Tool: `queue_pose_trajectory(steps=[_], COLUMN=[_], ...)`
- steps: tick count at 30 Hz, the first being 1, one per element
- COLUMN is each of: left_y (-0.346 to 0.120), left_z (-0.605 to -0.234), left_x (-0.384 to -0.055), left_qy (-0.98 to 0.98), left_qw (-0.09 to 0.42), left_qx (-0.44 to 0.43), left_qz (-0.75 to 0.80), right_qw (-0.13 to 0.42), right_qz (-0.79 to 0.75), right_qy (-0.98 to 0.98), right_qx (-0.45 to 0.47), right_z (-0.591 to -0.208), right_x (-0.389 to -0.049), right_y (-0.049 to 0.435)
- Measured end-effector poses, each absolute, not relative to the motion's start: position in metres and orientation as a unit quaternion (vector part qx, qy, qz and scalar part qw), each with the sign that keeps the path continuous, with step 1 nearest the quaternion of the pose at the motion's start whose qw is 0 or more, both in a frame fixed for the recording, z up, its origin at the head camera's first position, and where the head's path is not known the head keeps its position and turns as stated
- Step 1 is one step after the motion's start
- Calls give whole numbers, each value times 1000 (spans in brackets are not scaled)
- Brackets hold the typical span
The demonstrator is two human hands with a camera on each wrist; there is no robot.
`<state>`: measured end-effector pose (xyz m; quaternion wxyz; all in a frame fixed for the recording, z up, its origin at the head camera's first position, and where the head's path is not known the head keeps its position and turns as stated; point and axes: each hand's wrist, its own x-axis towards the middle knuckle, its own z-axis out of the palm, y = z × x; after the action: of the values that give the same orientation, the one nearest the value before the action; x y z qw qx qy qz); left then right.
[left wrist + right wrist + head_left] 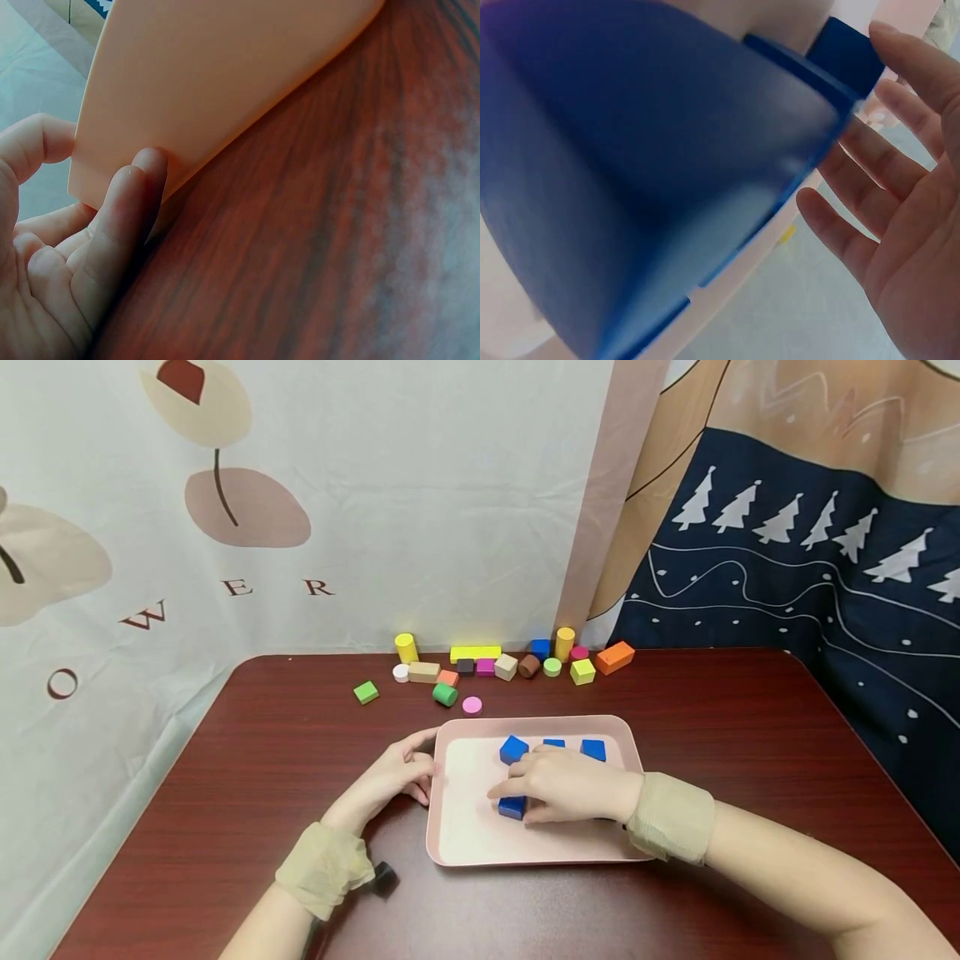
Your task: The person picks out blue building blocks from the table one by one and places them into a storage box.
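Observation:
A pink tray [468, 852] holds several blue blocks; one blue block [593, 750] sits at the back right of it and another blue block [513, 749] at the back middle. My left hand [397, 777] holds the tray's left edge, its thumb [124, 199] against the outer wall. Over the tray, my right hand [566, 785] reaches down with thumb and forefinger at a blue block [512, 808] near the middle, pinching it. That hand covers part of the other blocks. A large blurred blue block [645, 135] fills much of the right wrist view.
Behind the tray stand several coloured blocks, among them a yellow cylinder [406, 648], a long yellow block [476, 653], a green cylinder [445, 694], a pink disc [472, 705] and an orange block [615, 657]. A printed cloth [450, 527] hangs along the back of the dark wooden table [262, 760].

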<state>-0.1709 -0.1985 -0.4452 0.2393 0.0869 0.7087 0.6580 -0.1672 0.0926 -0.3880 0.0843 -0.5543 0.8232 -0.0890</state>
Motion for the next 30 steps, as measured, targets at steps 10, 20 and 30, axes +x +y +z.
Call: queue_pose_trajectory(steps=[10,20,30], left_y=[-198,-199,-198], left_z=[-443,-444,-444], left_x=[-170,-171,-171], left_qy=[710,712,711], left_qw=[240,242,241], left_qx=[82,77,77], left_qz=[657,655,656], right_qw=[31,56,66], right_qz=[-114,-174,-212], right_qy=[847,913,930], right_qx=[-519,-366,-293], right_z=[-365,-355,-361], right_x=[-181,-217,-265], right_y=[96,101,108])
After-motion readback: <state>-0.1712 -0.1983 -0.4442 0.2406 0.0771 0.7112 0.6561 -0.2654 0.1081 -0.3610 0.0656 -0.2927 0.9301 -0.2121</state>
